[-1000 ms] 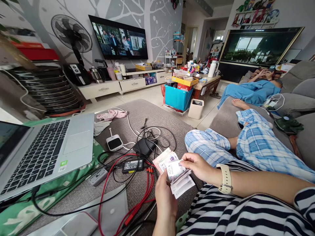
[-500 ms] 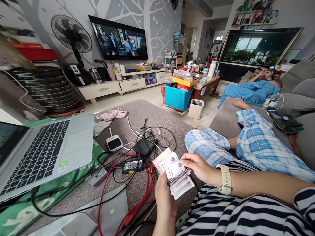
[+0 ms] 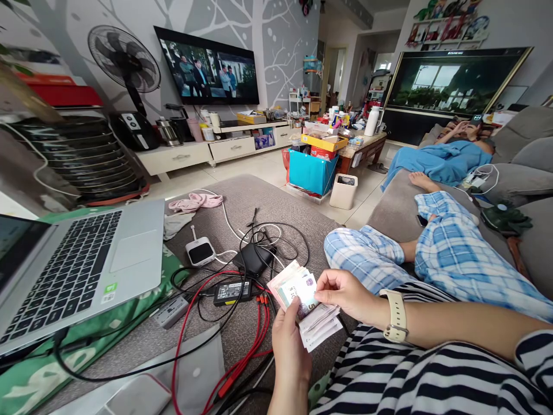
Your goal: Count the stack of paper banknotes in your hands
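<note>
A fanned stack of paper banknotes (image 3: 298, 291), pink, green and grey-white, sits low in the middle of the head view. My left hand (image 3: 290, 346) grips the stack from below, thumb on top of it. My right hand (image 3: 345, 295), a cream watch on its wrist, pinches the top note at its right edge. Both hands hover over my lap, above a grey cushioned surface (image 3: 254, 202).
An open laptop (image 3: 82, 262) rests on a green cloth at the left. Tangled black, red and white cables (image 3: 242, 276) with a power brick lie just left of the notes. Legs in blue plaid trousers (image 3: 449, 253) stretch out on the right; another person lies on the sofa behind.
My right hand has drawn the top note down and to the right across the stack, so the fan looks different. My left hand keeps the same grip.
</note>
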`<state>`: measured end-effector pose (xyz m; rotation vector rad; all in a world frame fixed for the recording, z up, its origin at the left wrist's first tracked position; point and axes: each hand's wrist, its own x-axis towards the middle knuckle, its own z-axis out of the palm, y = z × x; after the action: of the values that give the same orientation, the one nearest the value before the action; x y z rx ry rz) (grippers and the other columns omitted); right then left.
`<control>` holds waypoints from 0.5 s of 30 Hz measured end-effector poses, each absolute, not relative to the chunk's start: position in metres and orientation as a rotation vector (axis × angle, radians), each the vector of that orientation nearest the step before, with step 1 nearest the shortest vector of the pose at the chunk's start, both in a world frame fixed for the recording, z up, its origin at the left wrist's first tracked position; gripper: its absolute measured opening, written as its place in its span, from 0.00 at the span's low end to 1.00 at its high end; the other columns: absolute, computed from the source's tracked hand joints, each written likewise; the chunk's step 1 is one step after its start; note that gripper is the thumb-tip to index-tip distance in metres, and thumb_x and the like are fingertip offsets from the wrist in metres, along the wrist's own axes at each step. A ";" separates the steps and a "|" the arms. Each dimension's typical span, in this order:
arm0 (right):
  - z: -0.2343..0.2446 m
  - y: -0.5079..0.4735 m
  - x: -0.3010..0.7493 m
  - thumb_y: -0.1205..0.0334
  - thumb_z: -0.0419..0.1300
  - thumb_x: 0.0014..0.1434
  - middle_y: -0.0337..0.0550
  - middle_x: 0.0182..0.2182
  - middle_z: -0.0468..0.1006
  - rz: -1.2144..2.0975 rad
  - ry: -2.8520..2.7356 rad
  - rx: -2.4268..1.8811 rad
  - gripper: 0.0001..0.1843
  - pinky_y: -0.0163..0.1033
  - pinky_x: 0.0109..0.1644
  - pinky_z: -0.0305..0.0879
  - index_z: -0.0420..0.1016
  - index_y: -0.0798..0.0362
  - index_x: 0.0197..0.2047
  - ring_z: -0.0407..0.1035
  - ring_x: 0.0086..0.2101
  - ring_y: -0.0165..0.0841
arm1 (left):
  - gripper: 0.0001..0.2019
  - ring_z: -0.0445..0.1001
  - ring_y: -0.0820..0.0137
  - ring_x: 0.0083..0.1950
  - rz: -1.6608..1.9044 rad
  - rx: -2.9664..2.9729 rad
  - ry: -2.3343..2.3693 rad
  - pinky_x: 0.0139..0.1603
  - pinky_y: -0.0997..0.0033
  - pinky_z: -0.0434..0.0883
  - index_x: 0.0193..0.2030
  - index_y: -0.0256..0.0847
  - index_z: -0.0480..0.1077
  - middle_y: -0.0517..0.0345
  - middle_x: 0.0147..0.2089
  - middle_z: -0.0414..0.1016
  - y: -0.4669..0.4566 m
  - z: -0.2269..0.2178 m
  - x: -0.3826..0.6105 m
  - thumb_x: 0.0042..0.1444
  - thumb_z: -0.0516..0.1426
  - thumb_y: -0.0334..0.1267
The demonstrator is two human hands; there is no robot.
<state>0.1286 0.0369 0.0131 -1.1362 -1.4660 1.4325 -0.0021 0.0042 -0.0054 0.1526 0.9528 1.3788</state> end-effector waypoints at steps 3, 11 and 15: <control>0.010 0.039 0.130 0.55 0.67 0.47 0.35 0.24 0.69 1.383 -1.457 -1.166 0.15 0.33 0.29 0.56 0.67 0.55 0.30 0.60 0.26 0.26 | 0.17 0.78 0.61 0.41 1.371 0.147 0.944 0.42 0.65 0.74 0.45 0.34 0.74 0.47 0.41 0.79 0.004 -0.007 -0.002 0.46 0.61 0.32; 0.003 0.043 0.131 0.54 0.64 0.50 0.35 0.25 0.68 1.319 -1.353 -1.270 0.14 0.35 0.33 0.57 0.67 0.54 0.33 0.62 0.28 0.28 | 0.20 0.79 0.60 0.39 1.362 0.174 0.941 0.41 0.64 0.74 0.45 0.34 0.74 0.46 0.39 0.79 0.003 -0.007 -0.002 0.42 0.64 0.32; 0.005 0.045 0.131 0.54 0.61 0.52 0.35 0.23 0.66 1.325 -1.380 -1.247 0.12 0.35 0.31 0.54 0.67 0.55 0.28 0.59 0.26 0.28 | 0.22 0.79 0.60 0.37 1.329 0.199 0.946 0.40 0.64 0.73 0.46 0.34 0.73 0.47 0.36 0.79 0.002 -0.008 -0.002 0.41 0.64 0.33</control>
<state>0.1306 0.0448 0.0048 -1.2473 -1.3805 1.3249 -0.0019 0.0020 -0.0080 0.1986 0.9457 1.3286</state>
